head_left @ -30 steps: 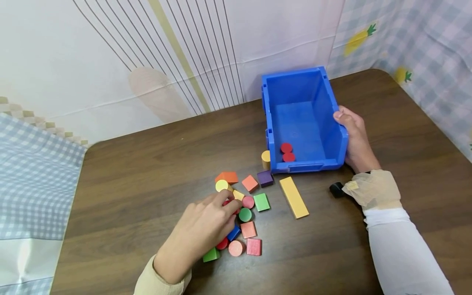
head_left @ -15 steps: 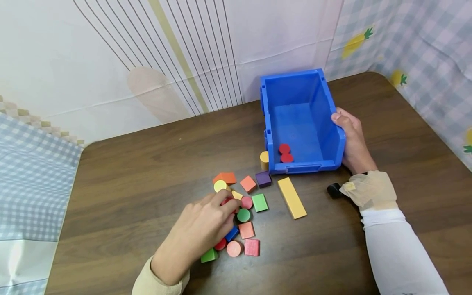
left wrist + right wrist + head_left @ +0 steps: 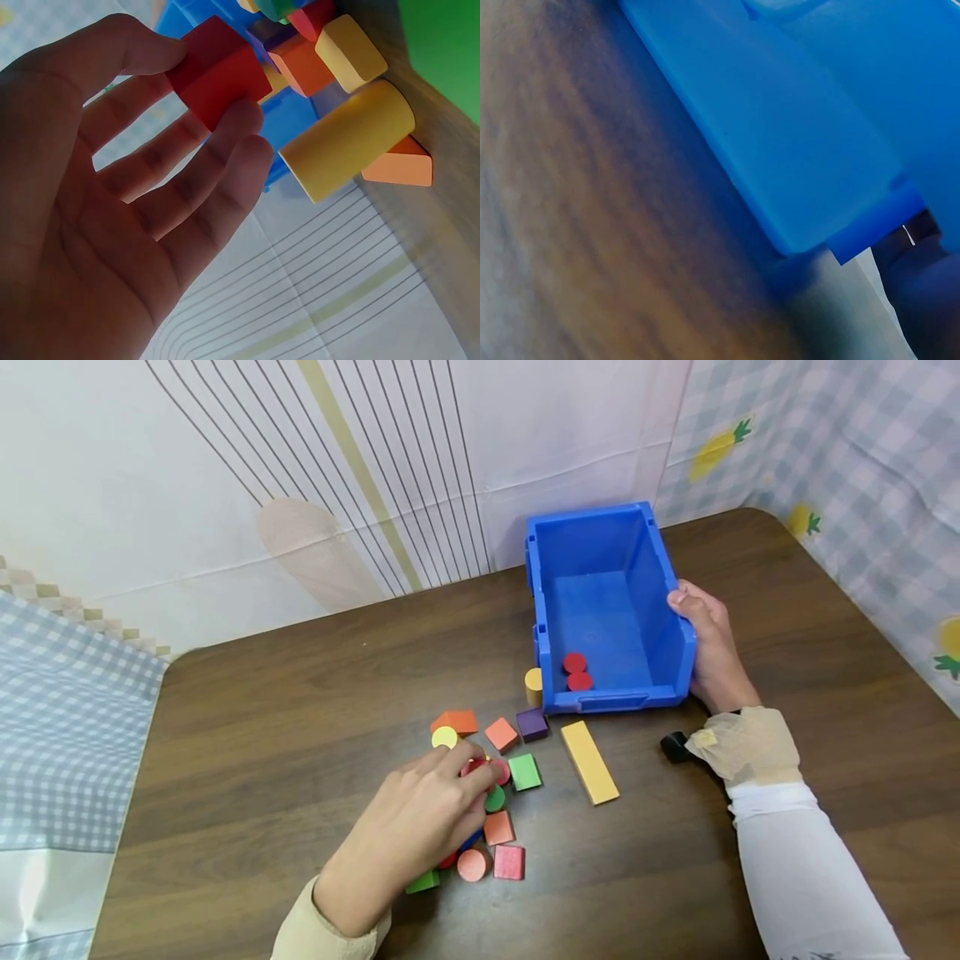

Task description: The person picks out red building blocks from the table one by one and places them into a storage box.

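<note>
My left hand point(image 3: 416, 814) is over a cluster of wooden blocks on the table. Its thumb and fingertips pinch a red block point(image 3: 217, 71), plain in the left wrist view but mostly covered by the fingers in the head view. Close to these fingers lie a green cylinder point(image 3: 494, 798), a yellow cylinder point(image 3: 349, 139) and a light green block point(image 3: 525, 772). At the right, my right hand point(image 3: 712, 643) grips the side wall of a blue plastic bin point(image 3: 613, 702), thumb over the rim. Two red round pieces point(image 3: 577, 672) lie inside, near its front lip.
A long yellow plank point(image 3: 590, 762), a purple block point(image 3: 532, 725) and an orange cube point(image 3: 501, 735) lie before the bin. A yellow cylinder stands against its left wall. Pink pieces point(image 3: 509, 862) lie nearer the front. A patterned cloth point(image 3: 300, 460) hangs behind the wooden table.
My left hand has shifted slightly right among the blocks and now covers more of the small yellow and pinkish-red pieces. The right hand keeps its grip on the bin. The head view drifts slightly.
</note>
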`<state>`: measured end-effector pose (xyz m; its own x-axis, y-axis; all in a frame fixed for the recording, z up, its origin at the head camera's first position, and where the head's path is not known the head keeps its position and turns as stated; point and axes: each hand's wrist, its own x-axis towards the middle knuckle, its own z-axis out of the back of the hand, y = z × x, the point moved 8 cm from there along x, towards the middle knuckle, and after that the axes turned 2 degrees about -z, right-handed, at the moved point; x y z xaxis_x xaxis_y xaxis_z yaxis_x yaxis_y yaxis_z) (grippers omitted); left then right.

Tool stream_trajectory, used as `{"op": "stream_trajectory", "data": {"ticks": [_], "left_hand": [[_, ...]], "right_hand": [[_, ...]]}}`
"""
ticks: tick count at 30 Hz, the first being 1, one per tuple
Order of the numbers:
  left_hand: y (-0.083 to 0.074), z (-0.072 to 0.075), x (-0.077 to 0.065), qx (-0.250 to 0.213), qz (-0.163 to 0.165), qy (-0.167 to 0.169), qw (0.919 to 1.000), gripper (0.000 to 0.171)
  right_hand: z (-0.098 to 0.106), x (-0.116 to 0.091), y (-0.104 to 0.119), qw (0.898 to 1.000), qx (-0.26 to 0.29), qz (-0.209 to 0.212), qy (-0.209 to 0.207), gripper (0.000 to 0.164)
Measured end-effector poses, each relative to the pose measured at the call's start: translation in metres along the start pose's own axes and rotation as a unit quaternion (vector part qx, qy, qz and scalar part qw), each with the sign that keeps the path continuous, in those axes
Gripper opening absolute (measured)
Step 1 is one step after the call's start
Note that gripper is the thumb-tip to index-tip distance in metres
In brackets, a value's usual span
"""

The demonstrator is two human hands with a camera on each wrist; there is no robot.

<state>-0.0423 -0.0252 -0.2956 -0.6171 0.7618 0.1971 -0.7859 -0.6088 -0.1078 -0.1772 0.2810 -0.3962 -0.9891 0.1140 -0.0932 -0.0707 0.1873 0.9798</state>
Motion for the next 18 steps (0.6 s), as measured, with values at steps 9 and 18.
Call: {"op": "stream_trajectory", "data": {"ticks": [9,18], "left_hand": [[-0.005,0.001,0.014,-0.017,-0.015,0.008,0.9997,0.023],[-0.003,0.003,0.019,-0.023,-0.012,0.016,0.9995,0.029]], "right_hand": [[0.004,0.0,0.004,1.0,0.007,-0.003,-0.003,0.055],[0.002,0.002,-0.002,1.0,0.015,0.01,-0.002,0.053]]}}
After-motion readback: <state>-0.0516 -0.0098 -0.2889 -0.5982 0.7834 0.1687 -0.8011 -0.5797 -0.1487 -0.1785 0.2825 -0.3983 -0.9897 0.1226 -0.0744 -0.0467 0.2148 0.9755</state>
